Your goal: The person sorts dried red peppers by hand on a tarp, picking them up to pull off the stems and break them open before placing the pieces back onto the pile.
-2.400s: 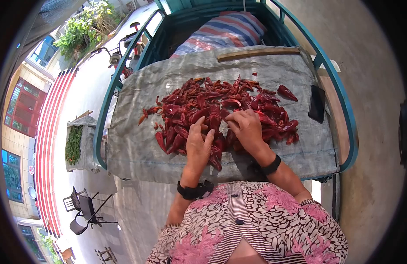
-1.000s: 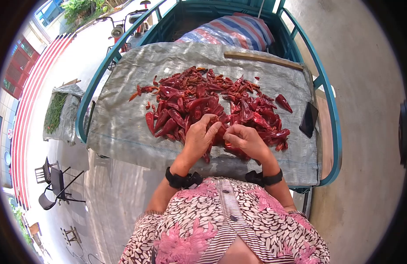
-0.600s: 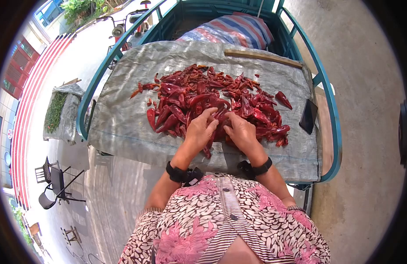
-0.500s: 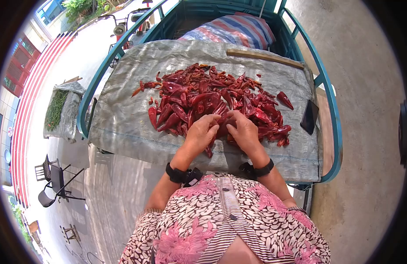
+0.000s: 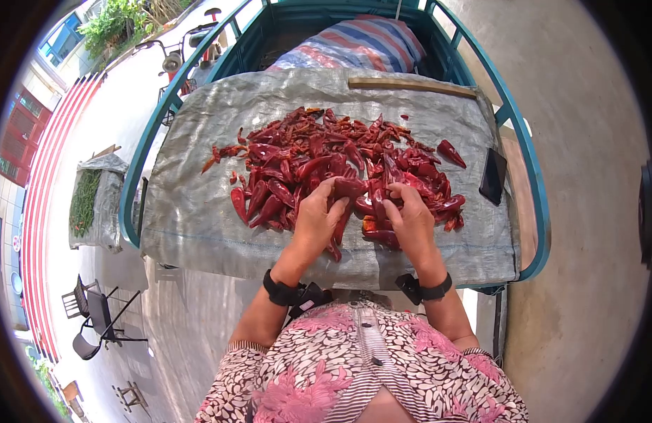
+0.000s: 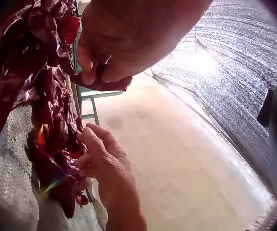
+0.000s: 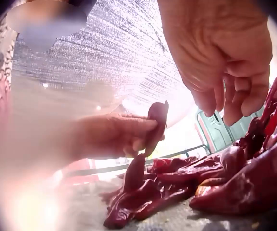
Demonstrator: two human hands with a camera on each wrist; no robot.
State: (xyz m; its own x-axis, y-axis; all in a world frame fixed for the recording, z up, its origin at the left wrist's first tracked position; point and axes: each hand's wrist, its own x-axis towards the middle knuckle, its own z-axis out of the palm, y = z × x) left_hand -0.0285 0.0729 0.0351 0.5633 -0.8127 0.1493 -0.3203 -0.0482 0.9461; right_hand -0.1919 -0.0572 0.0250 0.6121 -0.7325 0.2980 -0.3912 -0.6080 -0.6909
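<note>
A heap of dried red chili peppers (image 5: 283, 169) lies spread over the grey woven sheet (image 5: 199, 225). My left hand (image 5: 315, 215) pinches one dark red chili pepper (image 7: 157, 122) between thumb and fingers, lifted just above the heap's near side. In the left wrist view, the tip of this chili pepper (image 6: 114, 85) sticks out past the fingers. My right hand (image 5: 415, 224) is over the heap's near right part, its fingers bent loosely downward. The right wrist view shows nothing between the right hand's fingers (image 7: 251, 98), which hang close above the peppers.
The sheet covers the rear of a teal cart bed with side rails (image 5: 530, 176). A wooden strip (image 5: 410, 86) and a phone (image 5: 493, 176) lie on the sheet. Beyond is a striped bag (image 5: 361, 46). Green peppers (image 5: 85, 203) and a folding chair (image 5: 100, 321) are to the left.
The hands, close together over the heap half a second ago, have moved apart, the right one shifting rightward. A chili pepper now shows clearly in the left hand. The head view has shifted slightly.
</note>
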